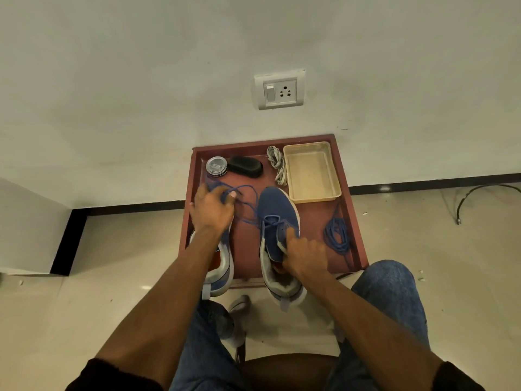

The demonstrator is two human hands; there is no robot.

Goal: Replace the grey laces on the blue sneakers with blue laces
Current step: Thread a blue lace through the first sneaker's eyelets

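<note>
Head view: left hand (210, 211) pinches the blue lace (246, 218) threaded through the right sneaker (275, 210) on the red worktop (315, 218). Right hand (306, 256) fingers grip that sneaker's collar. Grey laces (277, 163) lie beside the beige tray (335, 176).

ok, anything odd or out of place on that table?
Mostly fine. Both blue sneakers overhang the near edge of the red-brown wooden table, heels off the surface. The spare blue lace bundle trails a strand toward that edge. Nothing spilled or damaged.
</note>
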